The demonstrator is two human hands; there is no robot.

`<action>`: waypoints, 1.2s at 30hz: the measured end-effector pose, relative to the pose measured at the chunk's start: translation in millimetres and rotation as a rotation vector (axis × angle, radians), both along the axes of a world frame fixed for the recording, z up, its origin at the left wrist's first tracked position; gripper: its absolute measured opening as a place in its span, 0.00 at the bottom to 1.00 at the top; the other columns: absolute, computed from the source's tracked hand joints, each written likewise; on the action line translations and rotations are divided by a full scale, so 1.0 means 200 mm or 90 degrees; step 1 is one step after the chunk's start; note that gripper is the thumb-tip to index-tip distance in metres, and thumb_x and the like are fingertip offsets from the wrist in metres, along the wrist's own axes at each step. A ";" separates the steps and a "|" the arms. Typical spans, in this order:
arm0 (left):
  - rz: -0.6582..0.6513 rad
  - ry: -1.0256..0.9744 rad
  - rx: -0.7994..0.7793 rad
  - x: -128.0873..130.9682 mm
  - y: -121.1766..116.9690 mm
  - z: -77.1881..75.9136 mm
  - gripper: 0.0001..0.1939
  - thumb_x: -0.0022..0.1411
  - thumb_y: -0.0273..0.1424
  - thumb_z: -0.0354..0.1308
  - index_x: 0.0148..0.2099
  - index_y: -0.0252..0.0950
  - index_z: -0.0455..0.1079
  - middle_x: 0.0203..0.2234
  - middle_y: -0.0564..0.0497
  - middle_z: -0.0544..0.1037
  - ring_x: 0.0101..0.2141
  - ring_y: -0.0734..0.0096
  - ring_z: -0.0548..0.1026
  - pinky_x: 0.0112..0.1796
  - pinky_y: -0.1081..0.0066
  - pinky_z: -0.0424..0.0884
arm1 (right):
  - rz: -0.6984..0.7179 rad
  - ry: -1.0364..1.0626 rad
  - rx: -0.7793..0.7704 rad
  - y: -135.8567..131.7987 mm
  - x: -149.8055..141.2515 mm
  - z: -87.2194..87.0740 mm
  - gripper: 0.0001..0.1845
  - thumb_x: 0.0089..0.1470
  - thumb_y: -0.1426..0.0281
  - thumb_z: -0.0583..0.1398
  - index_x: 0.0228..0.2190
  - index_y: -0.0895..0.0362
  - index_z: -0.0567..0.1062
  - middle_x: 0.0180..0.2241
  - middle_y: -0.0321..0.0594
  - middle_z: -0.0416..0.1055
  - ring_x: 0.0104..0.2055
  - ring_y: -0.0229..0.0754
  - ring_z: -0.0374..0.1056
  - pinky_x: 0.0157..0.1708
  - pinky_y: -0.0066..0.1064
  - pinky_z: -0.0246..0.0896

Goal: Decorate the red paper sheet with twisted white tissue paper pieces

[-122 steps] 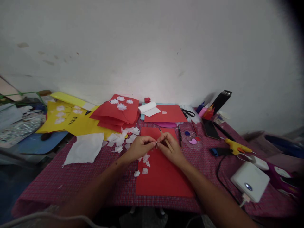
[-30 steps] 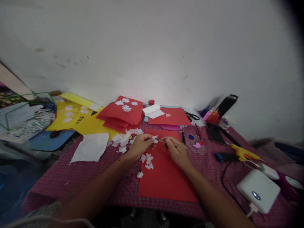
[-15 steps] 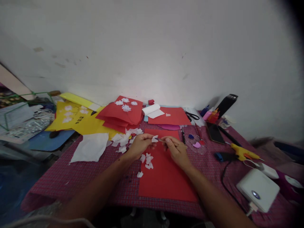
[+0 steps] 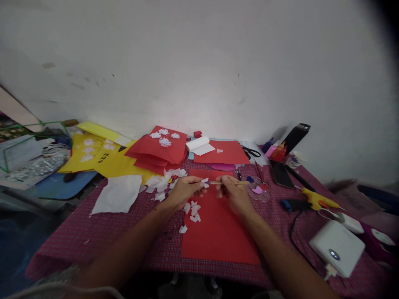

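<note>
Pinching a small white paper piece [image 4: 205, 182] between the thumb and fingers of the left hand [image 4: 183, 192], above the upper part of a red sheet [image 4: 220, 236]. Grasping a thin wooden stick [image 4: 243, 182] with the bent fingers of the right hand [image 4: 235, 193], and pointing its tip leftward to the paper piece, very near; not being able to tell about contact between the two. Seeing just below the left hand, along the left edge of the red sheet, several torn white scraps [image 4: 195, 208]. Finding a bigger pile of paper bits [image 4: 159, 182] just beside the left hand, and farther to the left a white tissue [image 4: 117, 194] lying on the checked tablecloth [image 4: 124, 241]. Noticing to the right of the right hand a clear palette [image 4: 264, 195] with blue, red and pink spots, then a yellow glue gun [image 4: 316, 200].
</note>
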State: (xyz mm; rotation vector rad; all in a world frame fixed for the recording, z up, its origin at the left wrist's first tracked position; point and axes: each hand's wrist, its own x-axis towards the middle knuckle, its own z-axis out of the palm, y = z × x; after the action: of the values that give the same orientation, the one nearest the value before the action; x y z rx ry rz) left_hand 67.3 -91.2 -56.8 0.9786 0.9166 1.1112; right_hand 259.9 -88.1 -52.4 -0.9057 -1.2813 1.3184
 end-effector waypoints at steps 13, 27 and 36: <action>-0.010 0.154 0.092 0.00 -0.02 0.01 0.16 0.57 0.34 0.62 0.46 0.32 0.76 0.34 0.44 0.81 0.30 0.71 0.76 0.29 0.74 0.71 | 0.004 0.014 -0.012 0.00 -0.01 0.01 0.16 0.57 0.56 0.59 0.33 0.57 0.73 0.26 0.36 0.72 0.20 0.35 0.65 0.21 0.27 0.59; -0.005 0.313 0.220 0.00 -0.05 0.05 0.14 0.61 0.36 0.56 0.44 0.36 0.78 0.32 0.48 0.81 0.31 0.70 0.75 0.31 0.74 0.69 | 0.051 0.093 -0.121 0.01 -0.02 -0.01 0.16 0.54 0.57 0.63 0.33 0.58 0.74 0.25 0.36 0.73 0.19 0.35 0.66 0.20 0.27 0.59; -0.037 0.226 0.156 -0.01 -0.03 0.02 0.13 0.61 0.37 0.56 0.38 0.32 0.75 0.29 0.47 0.78 0.27 0.72 0.74 0.30 0.73 0.71 | -0.022 -0.010 0.003 -0.01 0.00 0.02 0.14 0.53 0.59 0.64 0.31 0.59 0.78 0.28 0.40 0.75 0.22 0.36 0.66 0.24 0.29 0.60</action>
State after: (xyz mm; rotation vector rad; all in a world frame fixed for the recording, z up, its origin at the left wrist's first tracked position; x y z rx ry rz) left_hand 66.0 -96.8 -52.4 1.4277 1.0419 1.0342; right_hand 259.9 -89.3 -48.3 -0.9330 -1.2748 1.2833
